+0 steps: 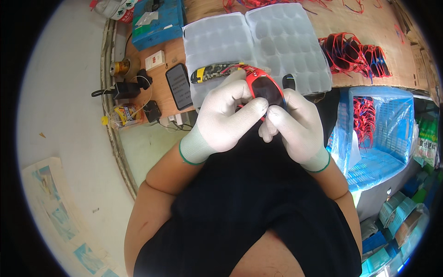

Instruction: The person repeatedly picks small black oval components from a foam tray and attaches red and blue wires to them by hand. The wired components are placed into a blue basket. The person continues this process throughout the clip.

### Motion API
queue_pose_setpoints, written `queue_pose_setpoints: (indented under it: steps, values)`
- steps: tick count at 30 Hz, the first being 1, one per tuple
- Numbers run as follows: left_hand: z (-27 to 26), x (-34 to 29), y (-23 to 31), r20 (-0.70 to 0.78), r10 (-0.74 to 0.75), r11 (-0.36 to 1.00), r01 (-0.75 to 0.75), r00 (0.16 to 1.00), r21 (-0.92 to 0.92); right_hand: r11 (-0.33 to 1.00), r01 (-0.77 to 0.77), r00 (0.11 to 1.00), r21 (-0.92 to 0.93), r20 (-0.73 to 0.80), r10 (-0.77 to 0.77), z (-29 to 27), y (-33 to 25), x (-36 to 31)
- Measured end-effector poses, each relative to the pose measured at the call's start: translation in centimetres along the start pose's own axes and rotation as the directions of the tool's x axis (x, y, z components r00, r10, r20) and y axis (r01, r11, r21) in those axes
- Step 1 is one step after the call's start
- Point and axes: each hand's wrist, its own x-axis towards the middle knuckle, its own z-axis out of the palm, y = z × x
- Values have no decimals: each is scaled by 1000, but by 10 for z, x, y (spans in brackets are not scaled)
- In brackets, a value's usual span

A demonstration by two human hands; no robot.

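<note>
Both of my hands wear white knitted gloves with green cuffs. Between them is a pair of red-framed sunglasses [267,90] with a dark lens, held up in front of my chest. My left hand [226,113] pinches the frame from the left, its thumb at the lens's lower edge. From the other side my right hand [297,125] grips it, thumb tip close to the left thumb. Parts of the frame are hidden behind my fingers. Just beyond lie a yellow-and-black patterned strip-like tool [212,73] and a loose dark lens [289,82], on white padded sheets [286,41].
A phone [179,86], a small white box [155,60], chargers with cables, and a blue box [159,27] occupy the left. Piled red sunglasses [344,51] sit at right on the wooden table. Below stands a lined blue basket [383,138] containing more red frames.
</note>
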Motion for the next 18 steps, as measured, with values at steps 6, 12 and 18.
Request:
queue_pose_setpoints:
  steps: [6, 12, 18]
  values:
    - [7, 13, 1, -28, 149, 989, -149, 988, 5, 994, 46, 999, -96, -1, -46, -7, -4, -1]
    - [20, 31, 16, -39, 126, 989, -123, 991, 79, 829, 344, 932, -441, 56, -357, -31, -3, 1]
    - [-10, 104, -21, 86, 96, 954, -117, 992, 278, 624, 488, 812, -610, 56, -581, -89, 4, 6]
